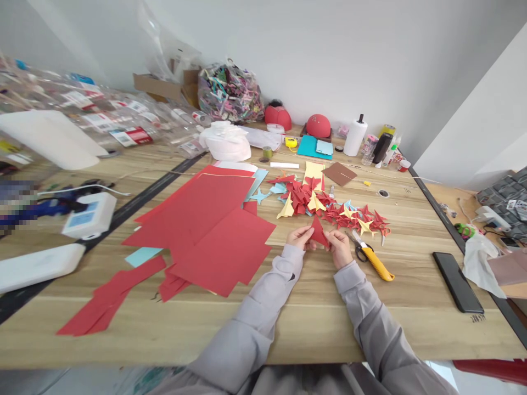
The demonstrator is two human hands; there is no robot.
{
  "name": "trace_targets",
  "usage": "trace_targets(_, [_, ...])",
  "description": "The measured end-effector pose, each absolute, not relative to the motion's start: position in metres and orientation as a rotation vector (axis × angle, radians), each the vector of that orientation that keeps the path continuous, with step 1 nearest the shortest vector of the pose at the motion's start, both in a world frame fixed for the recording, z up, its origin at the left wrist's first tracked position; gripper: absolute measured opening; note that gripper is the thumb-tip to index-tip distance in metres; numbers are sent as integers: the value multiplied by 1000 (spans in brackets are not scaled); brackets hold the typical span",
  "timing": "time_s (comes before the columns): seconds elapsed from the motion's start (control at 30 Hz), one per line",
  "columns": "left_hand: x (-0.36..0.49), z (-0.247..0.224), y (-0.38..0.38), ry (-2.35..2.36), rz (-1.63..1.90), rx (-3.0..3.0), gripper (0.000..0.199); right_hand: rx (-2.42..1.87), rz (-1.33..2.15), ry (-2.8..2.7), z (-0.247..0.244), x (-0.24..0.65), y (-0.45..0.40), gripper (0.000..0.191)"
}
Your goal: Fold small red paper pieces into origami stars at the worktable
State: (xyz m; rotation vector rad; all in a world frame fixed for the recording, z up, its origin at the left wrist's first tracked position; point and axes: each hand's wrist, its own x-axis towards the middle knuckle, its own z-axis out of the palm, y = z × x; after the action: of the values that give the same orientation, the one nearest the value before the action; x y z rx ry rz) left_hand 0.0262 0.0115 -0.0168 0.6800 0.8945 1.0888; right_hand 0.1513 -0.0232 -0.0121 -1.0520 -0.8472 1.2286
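My left hand (300, 237) and right hand (340, 248): both pinching a red paper triangle (319, 232). Beside the right, seemingly a yellow utility knife (377, 265): drifting risks a cut.

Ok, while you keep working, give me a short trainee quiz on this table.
1. What do the left hand and right hand hold between them?
2. True or false: the black smartphone lies to the right of the scissors.
3. Which lies nearest the right hand: A paper towel roll, B scissors, C black smartphone?

Key: 1 a red folded paper triangle; 2 true; 3 B.
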Motion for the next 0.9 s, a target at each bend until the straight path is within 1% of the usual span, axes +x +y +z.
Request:
trace_targets(0.2, [30, -17, 10, 802, 1035, 681, 46, -1053, 1238, -894, -11, 151, -23, 32])
trace_targets(0.37, [31, -13, 8, 741, 1038, 667, 53, -1060, 1229, -947, -9, 149, -24, 31])
trace_targets(0.7, [31, -17, 9, 678, 1003, 659, 59, -1078, 1212, -990, -10, 150, -24, 31])
trace_targets(0.9, [28, -17, 9, 660, 1022, 662, 55, -1067, 1217, -977, -8, 149, -24, 29])
